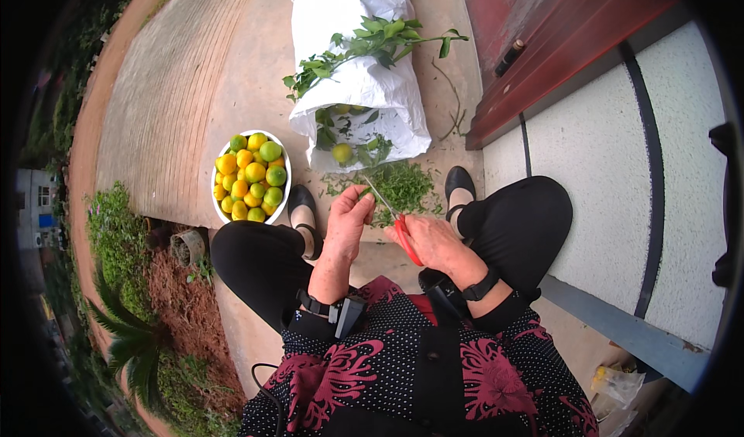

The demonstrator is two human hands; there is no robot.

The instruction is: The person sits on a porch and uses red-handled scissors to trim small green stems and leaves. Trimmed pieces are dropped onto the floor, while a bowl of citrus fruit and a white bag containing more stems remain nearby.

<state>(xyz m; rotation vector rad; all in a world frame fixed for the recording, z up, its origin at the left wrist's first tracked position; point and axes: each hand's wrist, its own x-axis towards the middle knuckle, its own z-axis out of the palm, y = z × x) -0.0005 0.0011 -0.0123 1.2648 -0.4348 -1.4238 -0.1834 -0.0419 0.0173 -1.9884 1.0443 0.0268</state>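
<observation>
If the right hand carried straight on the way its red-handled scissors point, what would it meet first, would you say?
Probably the left hand: the red-handled scissors in the right hand point at the small green piece it pinches, though depth is hard to judge.

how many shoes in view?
2. One shoe sits beside the bowl, ahead of the left hand. The other shoe is past the right hand, near the step.

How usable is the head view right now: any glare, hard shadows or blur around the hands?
Head view: soft, even daylight, no hard shadows; the white sack is bright but not blown out; left hand, right hand and red-handled scissors look sharp; fisheye bends the wall edges, with a black rim at the corners.
</observation>
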